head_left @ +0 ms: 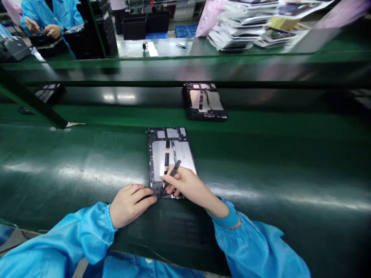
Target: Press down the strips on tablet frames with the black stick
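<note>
An opened tablet frame (171, 154) lies face down on the green bench in front of me, its silver shielding and black strips showing. My right hand (187, 185) pinches a dark tweezer-like tool (173, 170) whose tip works at the frame's near edge. My left hand (130, 202) rests curled beside it, fingertips pressing the frame's near left corner.
A second opened tablet frame (204, 101) sits on the dark conveyor belt (116, 96) beyond. Another dark unit (48, 92) lies at the belt's far left. Stacked papers (249, 27) and black bins (135, 27) stand behind. A co-worker's hands (43, 27) work at the back left.
</note>
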`<state>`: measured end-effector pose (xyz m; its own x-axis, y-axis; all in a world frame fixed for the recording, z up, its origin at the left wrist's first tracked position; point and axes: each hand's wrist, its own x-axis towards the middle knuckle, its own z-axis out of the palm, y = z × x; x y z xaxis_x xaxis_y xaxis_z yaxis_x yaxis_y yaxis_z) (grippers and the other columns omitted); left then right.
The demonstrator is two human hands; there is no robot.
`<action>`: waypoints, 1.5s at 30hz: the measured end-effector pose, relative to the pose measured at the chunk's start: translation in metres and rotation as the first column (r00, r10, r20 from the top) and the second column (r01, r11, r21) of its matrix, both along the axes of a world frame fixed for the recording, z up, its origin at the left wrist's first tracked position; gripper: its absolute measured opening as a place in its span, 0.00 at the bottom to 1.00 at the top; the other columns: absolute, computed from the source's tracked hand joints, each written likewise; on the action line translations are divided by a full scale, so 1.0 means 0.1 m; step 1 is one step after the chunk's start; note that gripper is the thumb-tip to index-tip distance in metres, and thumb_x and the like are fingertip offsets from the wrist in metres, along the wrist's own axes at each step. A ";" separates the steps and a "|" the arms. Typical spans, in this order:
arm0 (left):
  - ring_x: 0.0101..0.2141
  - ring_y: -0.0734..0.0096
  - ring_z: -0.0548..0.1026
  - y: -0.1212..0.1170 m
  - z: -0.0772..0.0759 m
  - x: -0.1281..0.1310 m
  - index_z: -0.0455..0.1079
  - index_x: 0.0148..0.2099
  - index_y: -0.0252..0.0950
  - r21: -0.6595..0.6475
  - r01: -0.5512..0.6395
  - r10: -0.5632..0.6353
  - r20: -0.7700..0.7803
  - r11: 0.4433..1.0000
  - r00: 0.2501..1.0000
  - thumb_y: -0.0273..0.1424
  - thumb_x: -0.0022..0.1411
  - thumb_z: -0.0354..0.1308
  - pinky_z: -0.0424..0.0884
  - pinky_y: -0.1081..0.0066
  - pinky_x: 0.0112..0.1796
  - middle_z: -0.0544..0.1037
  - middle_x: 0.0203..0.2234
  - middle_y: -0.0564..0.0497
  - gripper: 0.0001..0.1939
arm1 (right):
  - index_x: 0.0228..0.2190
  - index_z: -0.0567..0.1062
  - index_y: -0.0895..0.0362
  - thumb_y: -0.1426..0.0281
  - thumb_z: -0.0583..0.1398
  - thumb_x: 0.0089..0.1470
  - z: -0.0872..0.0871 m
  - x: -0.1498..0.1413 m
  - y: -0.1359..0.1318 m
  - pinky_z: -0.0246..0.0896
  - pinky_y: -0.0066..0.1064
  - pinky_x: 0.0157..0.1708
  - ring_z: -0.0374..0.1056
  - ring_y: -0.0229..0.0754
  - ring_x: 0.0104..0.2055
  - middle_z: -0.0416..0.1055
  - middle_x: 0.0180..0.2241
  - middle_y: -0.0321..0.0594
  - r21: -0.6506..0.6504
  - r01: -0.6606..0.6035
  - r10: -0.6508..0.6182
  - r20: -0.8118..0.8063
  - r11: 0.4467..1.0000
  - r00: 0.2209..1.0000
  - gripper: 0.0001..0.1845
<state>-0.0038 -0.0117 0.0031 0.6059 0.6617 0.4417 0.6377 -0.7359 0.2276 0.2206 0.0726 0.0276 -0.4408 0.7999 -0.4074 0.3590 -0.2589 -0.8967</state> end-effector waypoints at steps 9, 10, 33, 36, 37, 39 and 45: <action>0.44 0.66 0.71 0.01 0.08 -0.02 0.66 0.58 0.38 0.034 0.041 -0.034 -0.177 0.999 0.984 0.24 0.72 0.46 0.70 0.67 0.38 0.75 0.47 0.47 0.16 | 0.32 0.68 0.57 0.60 0.63 0.55 -0.01 0.02 -0.01 0.69 0.25 0.17 0.76 0.46 0.25 0.75 0.23 0.40 0.029 0.093 -0.091 -0.078 0.995 0.993 0.14; 0.44 0.66 0.71 0.01 0.08 -0.02 0.66 0.58 0.38 0.027 0.041 -0.036 -0.175 0.999 0.984 0.24 0.72 0.46 0.70 0.67 0.38 0.75 0.47 0.47 0.16 | 0.32 0.68 0.57 0.57 0.63 0.55 -0.02 0.06 -0.01 0.69 0.26 0.18 0.76 0.47 0.27 0.76 0.25 0.42 0.047 0.139 -0.134 -0.108 0.989 0.985 0.16; 0.48 0.62 0.70 -0.04 -0.04 -0.01 0.67 0.58 0.39 0.001 -0.003 0.003 -0.109 1.000 0.994 0.23 0.70 0.51 0.71 0.65 0.43 0.72 0.50 0.46 0.17 | 0.32 0.72 0.55 0.61 0.59 0.64 -0.10 0.41 -0.32 0.66 0.30 0.29 0.72 0.43 0.30 0.70 0.29 0.36 0.321 0.136 -0.099 -0.129 0.937 0.987 0.11; 0.49 0.61 0.70 -0.04 -0.06 0.02 0.68 0.58 0.40 0.024 -0.024 0.027 -0.124 0.999 0.992 0.24 0.69 0.52 0.71 0.64 0.43 0.71 0.52 0.45 0.17 | 0.32 0.71 0.55 0.61 0.59 0.64 -0.10 0.39 -0.32 0.66 0.31 0.28 0.72 0.44 0.29 0.70 0.28 0.36 0.339 0.137 -0.115 -0.085 0.931 0.990 0.12; 0.49 0.61 0.70 -0.04 -0.06 0.03 0.67 0.58 0.41 0.027 -0.028 0.031 -0.136 0.999 0.990 0.24 0.69 0.52 0.71 0.64 0.43 0.71 0.52 0.45 0.18 | 0.31 0.71 0.55 0.60 0.59 0.64 -0.10 0.39 -0.31 0.66 0.31 0.28 0.72 0.44 0.28 0.71 0.28 0.36 0.347 0.135 -0.117 -0.072 0.928 0.990 0.12; 0.48 0.62 0.71 -0.04 -0.04 0.04 0.66 0.60 0.42 0.029 -0.036 0.040 -0.157 0.999 0.987 0.23 0.69 0.51 0.71 0.65 0.42 0.72 0.51 0.44 0.19 | 0.31 0.71 0.55 0.60 0.59 0.63 -0.11 0.38 -0.31 0.65 0.31 0.27 0.72 0.44 0.28 0.71 0.28 0.37 0.354 0.128 -0.116 -0.057 0.926 0.992 0.13; 0.47 0.61 0.71 -0.05 -0.02 0.04 0.64 0.61 0.42 0.003 -0.046 0.046 -0.188 0.999 0.981 0.25 0.69 0.52 0.71 0.64 0.43 0.72 0.50 0.45 0.20 | 0.31 0.71 0.55 0.60 0.60 0.63 -0.10 0.37 -0.31 0.65 0.31 0.26 0.73 0.45 0.28 0.72 0.27 0.37 0.349 0.126 -0.121 -0.036 0.929 0.992 0.13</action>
